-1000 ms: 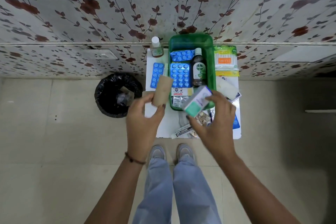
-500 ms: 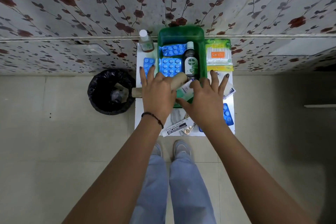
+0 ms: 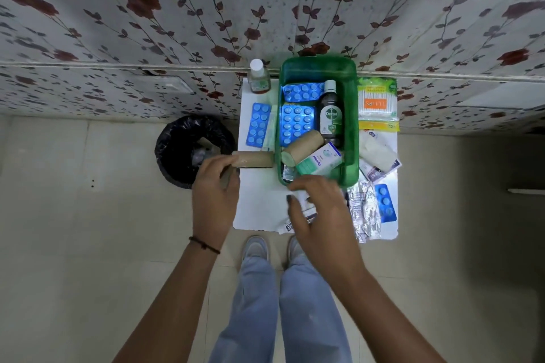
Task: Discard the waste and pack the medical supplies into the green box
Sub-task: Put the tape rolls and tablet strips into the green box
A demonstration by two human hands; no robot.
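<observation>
Gripping a brown cardboard tube (image 3: 256, 158), left hand (image 3: 213, 194) beside glossy green box (image 3: 352, 127)

Mid-frame, my left hand (image 3: 216, 188) grips a brown roll (image 3: 256, 159) left of the green box (image 3: 352, 127), where a second roll (image 3: 303, 146) and a carton (image 3: 320, 160) lie. My right hand (image 3: 321, 212) hovers just below it.

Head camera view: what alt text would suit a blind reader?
A person's left hand grips a tan cylindrical roll at a white table, beside a green plastic box holding blue pill strips and a dark bottle. The right hand hovers over packets at the table's near edge.
</observation>
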